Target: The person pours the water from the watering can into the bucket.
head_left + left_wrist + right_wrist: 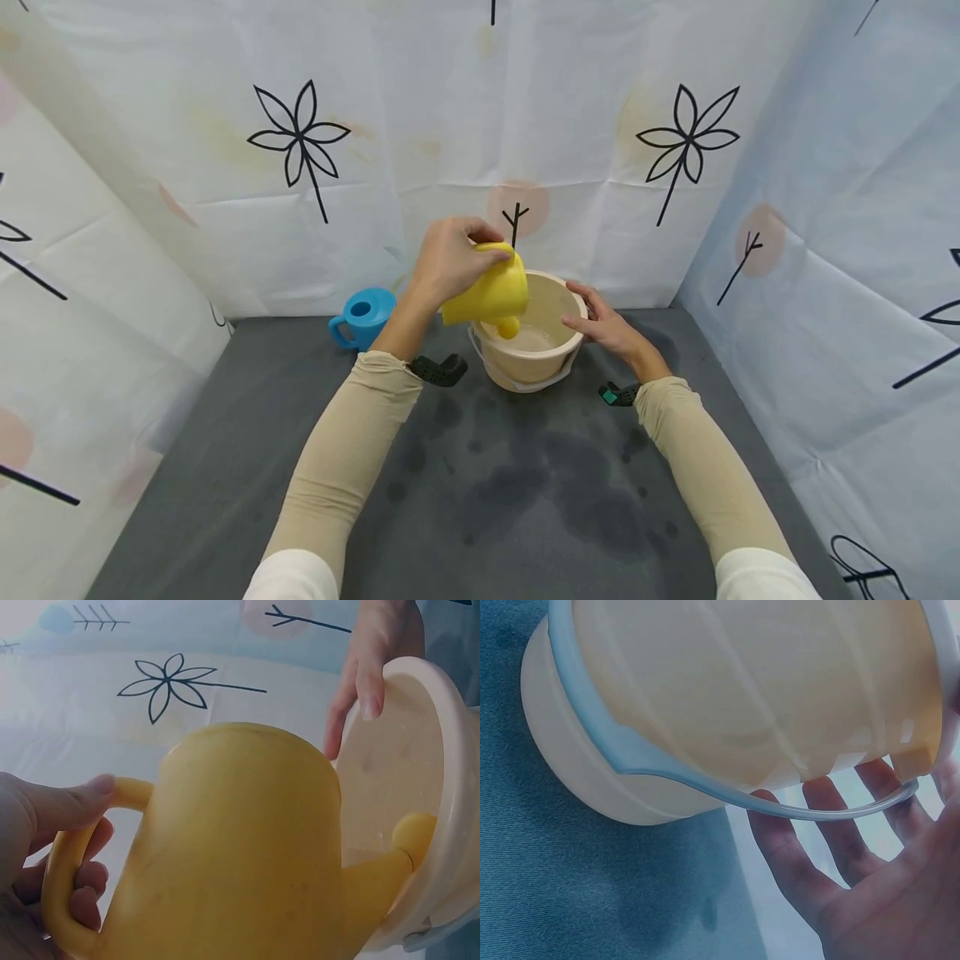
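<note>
A yellow watering can (491, 292) is tipped over the cream bucket (525, 367), with its round spout head (415, 831) inside the rim. My left hand (453, 258) grips the can by its loop handle (61, 881), fingers curled through it. At the bucket's right side is my right hand (611, 332), thumb over the rim and fingers along the outer wall, holding it. The bucket's pale bail handle (832, 814) hangs down outside, close to the right fingers. Whether water runs from the spout cannot be made out.
A blue watering can (367, 312) stands on the dark grey table (247, 467), left of the bucket near the back edge. Dark wet patches (510, 492) mark the table in front. White patterned cloth (435, 100) closes off the back and both sides.
</note>
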Action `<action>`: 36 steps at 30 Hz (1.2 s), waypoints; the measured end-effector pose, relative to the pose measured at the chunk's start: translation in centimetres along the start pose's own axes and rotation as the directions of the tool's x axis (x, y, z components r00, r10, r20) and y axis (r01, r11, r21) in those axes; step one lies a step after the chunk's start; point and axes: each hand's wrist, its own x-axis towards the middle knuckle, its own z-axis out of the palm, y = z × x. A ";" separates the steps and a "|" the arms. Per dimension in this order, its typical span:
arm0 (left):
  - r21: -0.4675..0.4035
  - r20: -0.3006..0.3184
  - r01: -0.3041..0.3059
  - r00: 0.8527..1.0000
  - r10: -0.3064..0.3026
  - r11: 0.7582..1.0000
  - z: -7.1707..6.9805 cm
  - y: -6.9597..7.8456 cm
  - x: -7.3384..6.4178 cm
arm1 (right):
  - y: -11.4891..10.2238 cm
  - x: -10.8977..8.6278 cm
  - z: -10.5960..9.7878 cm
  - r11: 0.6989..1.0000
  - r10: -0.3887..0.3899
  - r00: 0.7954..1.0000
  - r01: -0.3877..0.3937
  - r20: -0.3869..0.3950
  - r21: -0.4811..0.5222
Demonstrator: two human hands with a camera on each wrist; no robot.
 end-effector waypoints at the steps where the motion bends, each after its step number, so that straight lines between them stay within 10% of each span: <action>1: -0.002 -0.005 0.001 1.000 -0.001 1.000 -0.1 -0.2 -0.1 | 0.0 0.0 0.1 1.000 0.000 1.000 0.000 0.000 0.002; 36: -0.018 -0.119 -0.085 0.989 0.082 0.996 -2.5 -4.1 -6.3 | 0.2 0.2 0.2 1.000 -0.008 1.000 0.009 -0.015 0.028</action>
